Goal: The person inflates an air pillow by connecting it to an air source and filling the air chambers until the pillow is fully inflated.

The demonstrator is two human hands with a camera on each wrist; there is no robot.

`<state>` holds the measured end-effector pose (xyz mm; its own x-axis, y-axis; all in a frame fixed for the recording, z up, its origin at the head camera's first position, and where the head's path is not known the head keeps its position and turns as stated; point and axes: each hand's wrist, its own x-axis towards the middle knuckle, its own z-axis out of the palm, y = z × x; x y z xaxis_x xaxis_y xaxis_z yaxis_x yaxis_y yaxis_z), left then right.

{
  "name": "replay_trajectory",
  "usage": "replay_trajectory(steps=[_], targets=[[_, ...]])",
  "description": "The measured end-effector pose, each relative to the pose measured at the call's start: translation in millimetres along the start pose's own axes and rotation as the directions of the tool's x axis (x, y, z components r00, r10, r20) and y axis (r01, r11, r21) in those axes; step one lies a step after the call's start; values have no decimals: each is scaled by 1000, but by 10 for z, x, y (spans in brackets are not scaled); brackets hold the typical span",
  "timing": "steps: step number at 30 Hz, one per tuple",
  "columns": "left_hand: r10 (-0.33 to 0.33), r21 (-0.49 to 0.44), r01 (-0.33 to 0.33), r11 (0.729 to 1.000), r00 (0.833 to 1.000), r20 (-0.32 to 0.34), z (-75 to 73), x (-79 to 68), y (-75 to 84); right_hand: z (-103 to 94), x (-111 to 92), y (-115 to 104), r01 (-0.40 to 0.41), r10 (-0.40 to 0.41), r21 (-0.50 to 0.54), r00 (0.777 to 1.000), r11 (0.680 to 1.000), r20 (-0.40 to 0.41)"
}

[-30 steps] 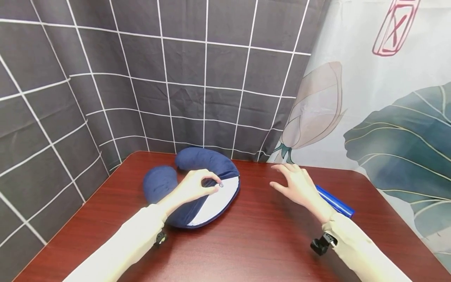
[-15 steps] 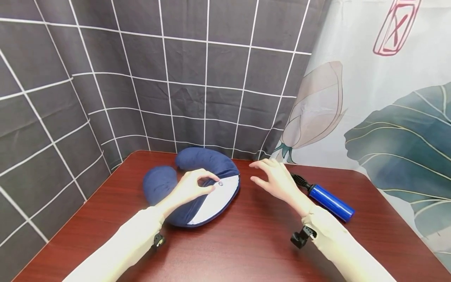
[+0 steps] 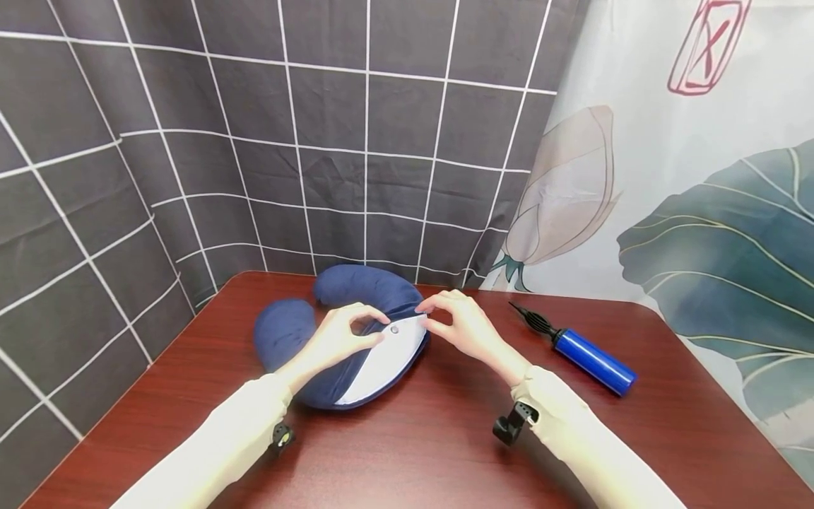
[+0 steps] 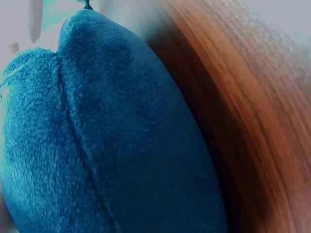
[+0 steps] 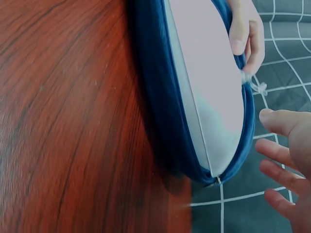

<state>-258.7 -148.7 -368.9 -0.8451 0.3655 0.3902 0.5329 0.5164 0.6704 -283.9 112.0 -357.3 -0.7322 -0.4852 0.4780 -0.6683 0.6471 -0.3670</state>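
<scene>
A navy plush U-shaped neck pillow [image 3: 289, 329] lies on the table, its zipped cover parted along the outer side. White inner lining [image 5: 209, 82] shows through the opening. A small clear valve [image 3: 394, 329] stands out at the lining's inner edge. My left hand [image 3: 337, 339] is over the pillow, thumb and forefinger apart, fingertips right beside the valve. My right hand [image 3: 461, 325] hovers at the opening's right end with thumb and fingers spread, near the zip end [image 5: 217, 180]. The left wrist view shows mostly plush cover [image 4: 126, 136].
A blue hand pump [image 3: 594, 360] with a black nozzle [image 3: 537, 322] lies on the right of the reddish-brown table [image 3: 407, 452]. Behind the table hang a dark grid-patterned curtain [image 3: 331, 106] and a pale floral curtain [image 3: 572, 247].
My right hand has moved left, from near the pump to the pillow's right end, uncovering the pump. My left fingertips have drawn slightly back from the valve. The pillow has hardly moved.
</scene>
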Motion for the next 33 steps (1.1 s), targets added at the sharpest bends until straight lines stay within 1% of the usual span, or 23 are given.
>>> replay_trajectory(steps=[9,15,18,22,26,29,33], targets=[[-3,-4,3,1000,1000,-12,2,3,-6,106,70,-44,58,-55,74,998,996,-37],[-2,-13,2,1000,1000,-2,-1,5,3,120,92,-85,51,-46,148,998,988,-39],[0,-8,1,1000,1000,5,-5,2,6,123,95,-104,61,-54,187,998,980,-45],[9,8,-9,1000,1000,4,-4,2,16,119,104,-118,87,-78,192,995,978,-54],[24,11,-24,1000,1000,-4,-3,4,25,101,122,-133,110,-104,168,994,980,-45],[28,9,-28,1000,1000,-5,3,7,15,98,138,-139,110,-107,176,994,978,-26],[10,14,-10,1000,1000,0,14,11,-10,116,163,-145,90,-92,200,996,976,-1]])
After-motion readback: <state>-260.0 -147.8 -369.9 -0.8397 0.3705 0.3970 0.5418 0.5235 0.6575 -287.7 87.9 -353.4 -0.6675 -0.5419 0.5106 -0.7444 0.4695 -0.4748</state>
